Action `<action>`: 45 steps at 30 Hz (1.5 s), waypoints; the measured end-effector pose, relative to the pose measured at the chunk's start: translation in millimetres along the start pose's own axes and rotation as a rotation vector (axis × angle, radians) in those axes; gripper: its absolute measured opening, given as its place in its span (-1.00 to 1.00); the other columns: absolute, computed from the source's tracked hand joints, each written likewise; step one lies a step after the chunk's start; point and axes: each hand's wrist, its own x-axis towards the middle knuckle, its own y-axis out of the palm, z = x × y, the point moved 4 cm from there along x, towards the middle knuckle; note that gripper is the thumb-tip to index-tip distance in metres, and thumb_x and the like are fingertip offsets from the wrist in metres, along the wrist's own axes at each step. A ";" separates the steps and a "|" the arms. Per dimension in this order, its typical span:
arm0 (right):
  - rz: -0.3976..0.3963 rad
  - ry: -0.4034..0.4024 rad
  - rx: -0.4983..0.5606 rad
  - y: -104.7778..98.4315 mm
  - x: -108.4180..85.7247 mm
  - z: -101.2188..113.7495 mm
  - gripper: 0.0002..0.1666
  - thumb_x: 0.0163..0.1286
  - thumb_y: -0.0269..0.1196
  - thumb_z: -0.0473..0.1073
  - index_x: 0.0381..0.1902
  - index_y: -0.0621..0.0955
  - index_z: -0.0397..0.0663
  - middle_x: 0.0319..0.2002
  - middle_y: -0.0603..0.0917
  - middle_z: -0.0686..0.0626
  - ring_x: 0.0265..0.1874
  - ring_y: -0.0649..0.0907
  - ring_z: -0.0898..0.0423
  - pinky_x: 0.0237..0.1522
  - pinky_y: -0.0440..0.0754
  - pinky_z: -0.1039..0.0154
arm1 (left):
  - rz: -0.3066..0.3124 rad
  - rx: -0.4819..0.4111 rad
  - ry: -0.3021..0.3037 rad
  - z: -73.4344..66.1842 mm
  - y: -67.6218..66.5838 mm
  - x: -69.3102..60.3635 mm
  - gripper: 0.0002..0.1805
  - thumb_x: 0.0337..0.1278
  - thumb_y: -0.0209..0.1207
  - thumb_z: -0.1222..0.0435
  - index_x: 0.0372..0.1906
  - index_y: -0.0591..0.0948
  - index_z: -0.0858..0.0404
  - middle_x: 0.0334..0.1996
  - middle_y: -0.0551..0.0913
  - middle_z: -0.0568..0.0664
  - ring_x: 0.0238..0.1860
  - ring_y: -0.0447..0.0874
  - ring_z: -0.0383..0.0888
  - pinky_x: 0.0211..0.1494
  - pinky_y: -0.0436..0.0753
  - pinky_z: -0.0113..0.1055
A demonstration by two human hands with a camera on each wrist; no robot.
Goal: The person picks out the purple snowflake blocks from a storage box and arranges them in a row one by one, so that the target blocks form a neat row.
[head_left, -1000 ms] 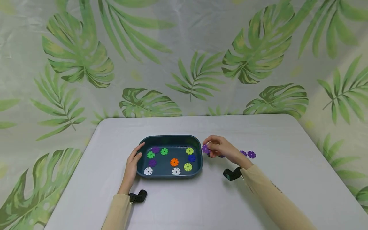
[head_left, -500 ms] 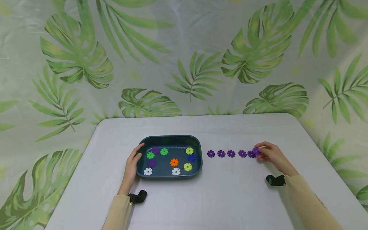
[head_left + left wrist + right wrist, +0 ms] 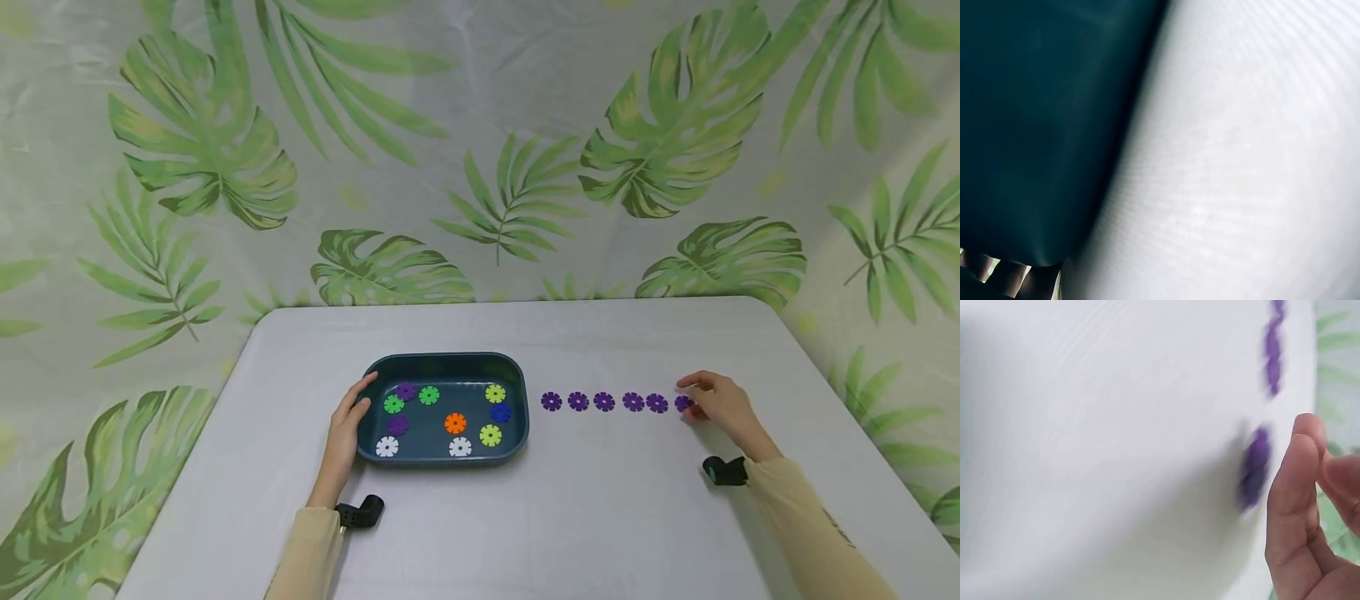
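Observation:
At the left end of the dark teal tray (image 3: 442,460), my left hand (image 3: 343,429) grips the rim; its fingers (image 3: 1007,277) show beside the tray wall (image 3: 1054,125) in the left wrist view. My right hand (image 3: 723,408) is over the rightmost purple disc (image 3: 682,403), its index finger and thumb parted and partly covering it. In the right wrist view that disc (image 3: 1254,469) lies on the table beside the right hand (image 3: 1304,512), blurred. Several purple discs (image 3: 603,402) form a row between the tray and this hand.
Inside the tray lie loose discs: orange (image 3: 454,423), blue (image 3: 500,412), green (image 3: 428,395), yellow (image 3: 491,435), white (image 3: 387,447) and purple (image 3: 406,392). A leaf-patterned cloth (image 3: 525,275) hangs behind the white table (image 3: 480,533).
My right hand carried a purple disc from beside the tray to the row's right end, and the disc now lies on the table with the fingers parted. My left hand has stayed put.

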 end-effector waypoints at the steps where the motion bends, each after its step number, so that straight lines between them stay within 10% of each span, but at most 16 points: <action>1: 0.002 -0.008 0.016 1.4 1.0 6.0 -0.63 0.45 -0.05 -0.29 0.06 0.46 -0.50 -0.23 0.57 -0.29 -0.52 0.62 0.14 -0.45 0.64 0.28 | 0.001 0.000 0.000 0.0 0.1 0.1 -0.55 0.46 -0.21 0.40 0.37 0.30 0.36 0.41 0.20 0.16 0.45 -0.03 0.02 0.45 -0.07 -0.02; 10: 0.214 -0.174 0.276 44.6 14.6 95.1 -0.60 0.50 -0.02 -0.23 0.12 0.42 -0.49 -0.16 0.52 -0.29 -0.40 0.65 0.00 -0.26 0.67 0.18 | 0.005 -0.009 0.012 -2.4 2.1 1.8 -0.55 0.47 -0.21 0.40 0.37 0.30 0.37 0.40 0.22 0.16 0.45 -0.02 0.01 0.45 -0.07 -0.05; 24: 0.715 -0.195 0.388 200.9 33.0 226.0 -0.58 0.51 -0.01 -0.21 0.21 0.41 -0.38 0.17 0.47 -0.36 -0.12 0.63 -0.18 -0.08 0.62 0.10 | 0.006 -0.017 0.013 -1.8 1.1 2.3 -0.55 0.47 -0.21 0.40 0.37 0.30 0.38 0.41 0.20 0.18 0.45 -0.02 0.02 0.45 -0.08 -0.03; 34: 0.710 -0.107 0.309 277.6 43.0 251.7 -0.58 0.42 -0.01 -0.37 0.21 0.46 -0.26 0.20 0.47 -0.20 -0.15 0.67 -0.10 -0.16 0.65 0.13 | 0.006 -0.016 -0.016 -0.9 -1.1 0.4 -0.55 0.48 -0.22 0.37 0.38 0.29 0.37 0.42 0.17 0.18 0.46 -0.05 0.04 0.45 -0.10 0.00; 45: 0.689 -0.070 0.322 299.4 42.4 253.1 -0.56 0.41 -0.08 -0.45 0.22 0.45 -0.31 0.18 0.44 -0.22 -0.19 0.65 -0.14 -0.08 0.63 0.07 | 0.012 -0.024 -0.001 0.8 -0.7 1.1 -0.55 0.47 -0.22 0.39 0.37 0.30 0.37 0.41 0.19 0.19 0.45 -0.03 0.04 0.45 -0.09 0.00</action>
